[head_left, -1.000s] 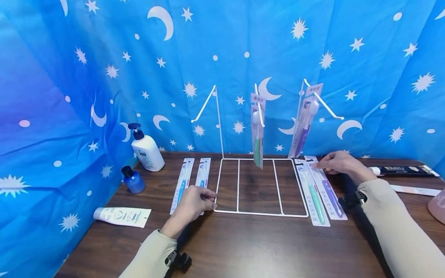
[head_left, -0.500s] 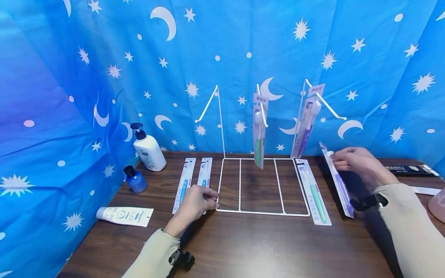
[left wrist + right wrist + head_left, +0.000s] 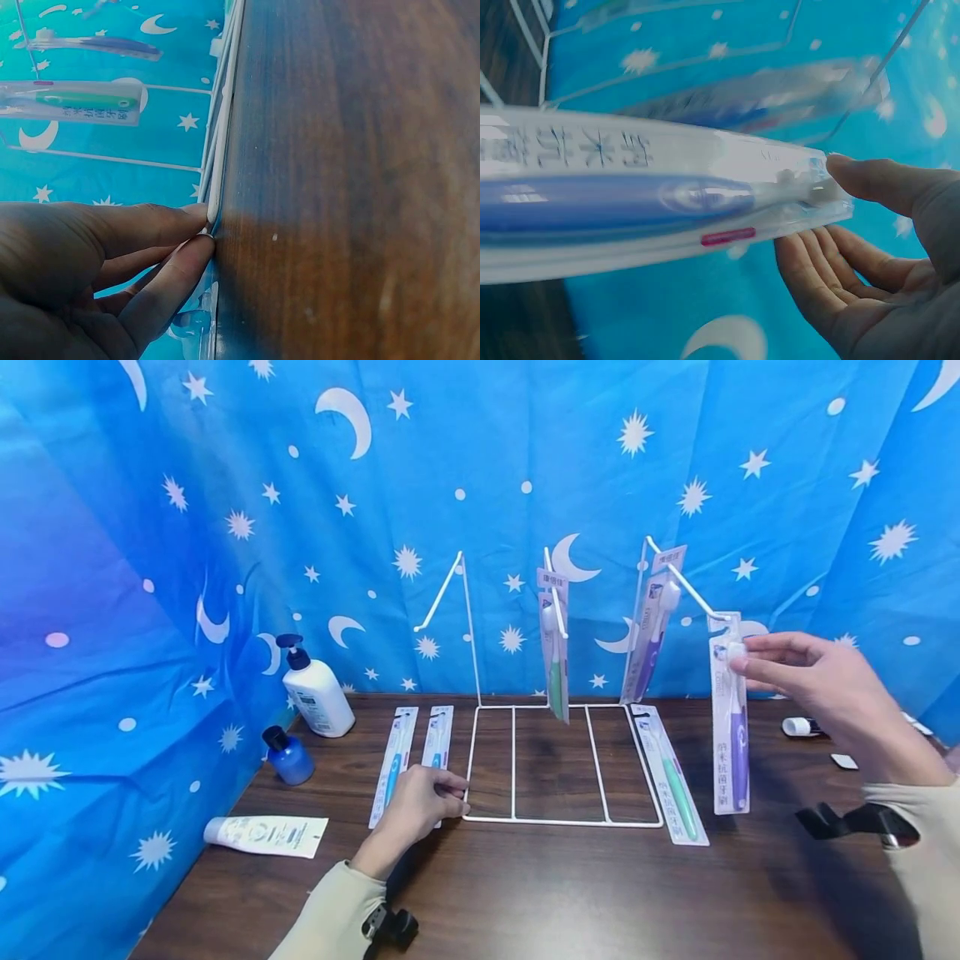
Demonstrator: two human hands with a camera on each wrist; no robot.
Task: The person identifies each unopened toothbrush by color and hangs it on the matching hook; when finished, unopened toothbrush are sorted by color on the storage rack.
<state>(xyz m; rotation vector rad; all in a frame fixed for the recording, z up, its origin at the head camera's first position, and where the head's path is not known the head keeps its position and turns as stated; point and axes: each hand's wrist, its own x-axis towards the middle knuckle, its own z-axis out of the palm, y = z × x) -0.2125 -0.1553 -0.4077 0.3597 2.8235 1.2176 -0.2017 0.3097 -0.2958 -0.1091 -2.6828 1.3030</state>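
We take the step in hand to be hanging a packaged purple toothbrush [image 3: 729, 727] on the right-hand hook [image 3: 692, 591] of the white wire rack [image 3: 513, 760]. The pack is clear of the desk [image 3: 570, 893], in front of the rack's right side, its top edge at the hook's tip in the head view; we cannot tell whether the tip has entered the hanging slot or merely overlaps it. Our right hand [image 3: 832, 689] pinches the pack's right edge near the brush head, thumb on one side and fingers on the other. Our left hand [image 3: 420, 797] pinches the front left corner of the rack's base, probably to steady it. The pack's long axis stands nearly upright, bristle end up and handle end down, with its printed front turned toward us. We judge that the next move calls for lining the slot up with the tip and sliding the pack back along the hook, toward the purple pack [image 3: 651, 627] hanging there; pushing at a poor angle could bend the card or shift the rack. One green pack [image 3: 675, 785] lies beside the base on the right, handle end toward us, so we count it as not yet hung.
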